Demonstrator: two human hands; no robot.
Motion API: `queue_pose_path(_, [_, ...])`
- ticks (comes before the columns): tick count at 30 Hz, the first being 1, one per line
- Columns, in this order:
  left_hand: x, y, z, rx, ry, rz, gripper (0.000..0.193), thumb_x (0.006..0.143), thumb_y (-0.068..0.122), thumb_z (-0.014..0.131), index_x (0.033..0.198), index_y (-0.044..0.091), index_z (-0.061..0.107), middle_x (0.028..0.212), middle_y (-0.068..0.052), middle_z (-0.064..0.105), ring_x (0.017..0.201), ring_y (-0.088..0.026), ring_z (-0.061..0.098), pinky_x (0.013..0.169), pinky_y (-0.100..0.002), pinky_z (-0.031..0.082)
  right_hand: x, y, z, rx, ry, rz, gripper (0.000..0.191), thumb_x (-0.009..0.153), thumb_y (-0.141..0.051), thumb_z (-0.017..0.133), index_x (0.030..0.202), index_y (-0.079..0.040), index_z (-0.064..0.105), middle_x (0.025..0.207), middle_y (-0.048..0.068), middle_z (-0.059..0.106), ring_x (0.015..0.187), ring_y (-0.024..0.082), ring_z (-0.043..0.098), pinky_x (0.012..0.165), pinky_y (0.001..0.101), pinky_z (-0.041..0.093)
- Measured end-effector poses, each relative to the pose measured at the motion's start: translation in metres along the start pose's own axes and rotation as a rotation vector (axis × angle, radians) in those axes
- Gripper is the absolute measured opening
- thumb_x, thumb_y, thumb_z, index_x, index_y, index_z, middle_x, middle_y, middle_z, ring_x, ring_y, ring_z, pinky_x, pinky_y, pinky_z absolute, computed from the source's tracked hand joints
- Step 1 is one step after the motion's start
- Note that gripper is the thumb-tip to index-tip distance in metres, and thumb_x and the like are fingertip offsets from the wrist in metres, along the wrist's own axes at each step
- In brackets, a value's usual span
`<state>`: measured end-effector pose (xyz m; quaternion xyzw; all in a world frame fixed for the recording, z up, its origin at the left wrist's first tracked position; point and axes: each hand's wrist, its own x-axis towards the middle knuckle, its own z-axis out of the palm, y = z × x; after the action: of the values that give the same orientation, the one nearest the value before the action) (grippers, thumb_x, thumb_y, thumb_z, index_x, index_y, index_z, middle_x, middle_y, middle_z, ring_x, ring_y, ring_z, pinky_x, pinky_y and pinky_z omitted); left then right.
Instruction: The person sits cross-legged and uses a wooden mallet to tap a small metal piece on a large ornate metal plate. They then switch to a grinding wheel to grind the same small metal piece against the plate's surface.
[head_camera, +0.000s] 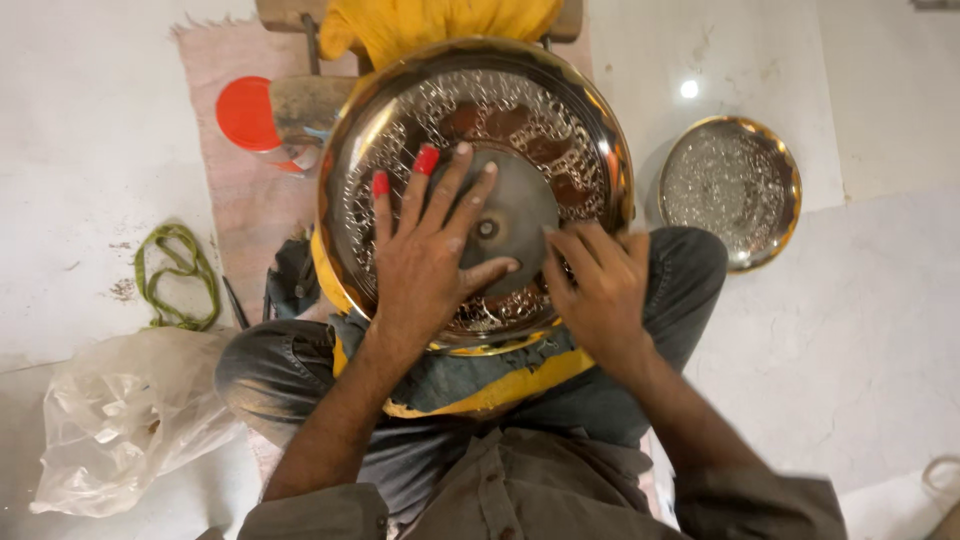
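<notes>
I am looking down at a pale stone floor (880, 330) with a faded pink mat (235, 150) spread across its upper left part. Far left, a green cord (178, 275) lies looped on the floor, and below it sits a crumpled clear plastic bag (120, 420). On the mat stands a container with an orange lid (250, 112), partly behind a flat brownish block.

In the middle, the large round brass tray (560, 110), its face covered in embossed patterning with a plain disc at the centre, rests tilted on my lap over a yellow-edged cloth (490, 395). My left hand (430, 255) lies flat on the tray with fingers spread wide, two nails showing red, the thumb reaching toward the centre. My right hand (598, 285) presses on the tray's lower right part just beside it, fingers curled loosely; neither hand grips anything.

To the right, well apart on the floor, lies a smaller brass tray (735, 185) with a similar patterned face.
</notes>
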<state>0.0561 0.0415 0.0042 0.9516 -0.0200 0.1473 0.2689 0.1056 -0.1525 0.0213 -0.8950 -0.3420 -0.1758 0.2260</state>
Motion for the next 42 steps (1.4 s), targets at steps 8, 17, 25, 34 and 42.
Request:
queue_pose_path(8, [-0.001,0.001,0.0,0.006,-0.019,-0.017,0.102,0.063,0.051,0.091,0.153,0.021,0.052,0.164,-0.003,0.038,0.15,-0.032,0.034,0.122,-0.066,0.017,0.008,0.0,0.012,0.026,0.082,-0.014,0.021,0.09,-0.007,0.079,0.11,-0.007,0.074,0.106,0.005,0.071,0.086,0.023,0.062,0.086,0.0386,0.038])
queue_pose_path(17, [-0.003,-0.002,0.002,0.015,-0.029,-0.001,0.106,0.063,0.058,0.088,0.154,0.021,0.048,0.166,-0.004,0.034,0.152,-0.034,0.03,0.123,-0.066,0.015,-0.048,0.009,-0.003,0.087,0.176,0.041,0.019,0.093,-0.005,0.081,0.111,-0.006,0.075,0.104,0.004,0.073,0.084,0.018,0.066,0.081,0.0365,0.039])
queue_pose_path(25, [-0.012,0.014,-0.003,-0.331,0.063,-0.068,0.095,0.077,0.051,0.087,0.155,0.012,0.048,0.163,-0.012,0.044,0.151,-0.036,0.041,0.126,-0.058,0.029,-0.064,0.0,0.016,1.58,0.208,0.87,0.021,0.101,-0.007,0.073,0.121,0.0,0.072,0.105,0.01,0.074,0.084,0.013,0.068,0.076,0.0253,0.056])
queue_pose_path(34, [-0.026,0.043,0.01,-0.908,0.046,-0.27,0.033,0.085,0.024,0.086,0.111,0.005,0.078,0.107,-0.007,0.077,0.103,-0.017,0.073,0.093,-0.032,0.059,-0.077,-0.002,0.036,1.995,-0.006,1.015,0.02,0.1,-0.007,0.07,0.119,-0.003,0.07,0.101,0.005,0.073,0.092,0.014,0.07,0.085,0.0293,0.058])
queue_pose_path(42, [-0.031,0.046,0.011,-1.015,0.062,-0.362,0.021,0.088,0.02,0.084,0.099,0.003,0.079,0.091,-0.004,0.073,0.084,-0.01,0.07,0.075,-0.025,0.059,-0.075,-0.004,0.027,1.98,-0.14,0.948,0.018,0.106,-0.017,0.067,0.113,-0.002,0.071,0.095,0.003,0.071,0.08,0.01,0.063,0.065,0.0231,0.048])
